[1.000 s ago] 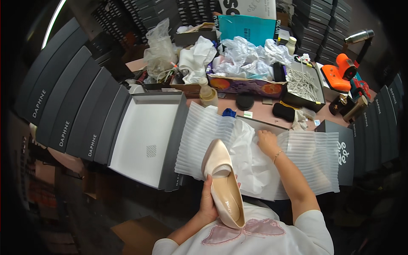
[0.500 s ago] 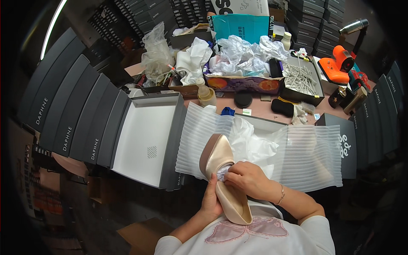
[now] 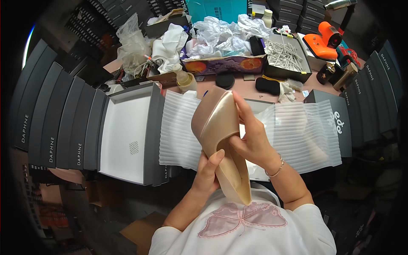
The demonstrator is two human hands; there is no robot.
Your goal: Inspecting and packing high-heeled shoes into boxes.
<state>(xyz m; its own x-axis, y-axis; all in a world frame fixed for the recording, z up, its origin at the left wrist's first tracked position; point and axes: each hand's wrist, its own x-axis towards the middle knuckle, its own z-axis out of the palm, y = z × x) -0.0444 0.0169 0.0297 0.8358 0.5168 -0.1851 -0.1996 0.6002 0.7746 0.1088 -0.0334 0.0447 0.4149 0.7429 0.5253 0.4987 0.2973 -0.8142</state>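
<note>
A champagne satin platform pump (image 3: 219,117) is held up between both hands, toe away from me and heel end close to my shirt. My left hand (image 3: 206,172) grips its near side, thumb lying along the upper's edge. On the other side, my right hand (image 3: 257,140) has its fingers along the toe and its thumb at the shoe's opening. No stuffing paper shows in the opening from here. Beneath the shoe, ribbed translucent foam sheeting (image 3: 306,136) spreads to both sides over a box (image 3: 259,104) that is mostly hidden.
An open dark box with white lining (image 3: 127,138) lies left, beside a row of upright dark shoeboxes (image 3: 70,119). More boxes (image 3: 376,93) stand right. Behind are a carton of crumpled paper (image 3: 223,66), a tray of white sticks (image 3: 287,55) and an orange device (image 3: 323,42).
The pump has risen toward me and tilted. My right hand has moved from the paper in its opening to the toe's side. The whole view has shifted slightly.
</note>
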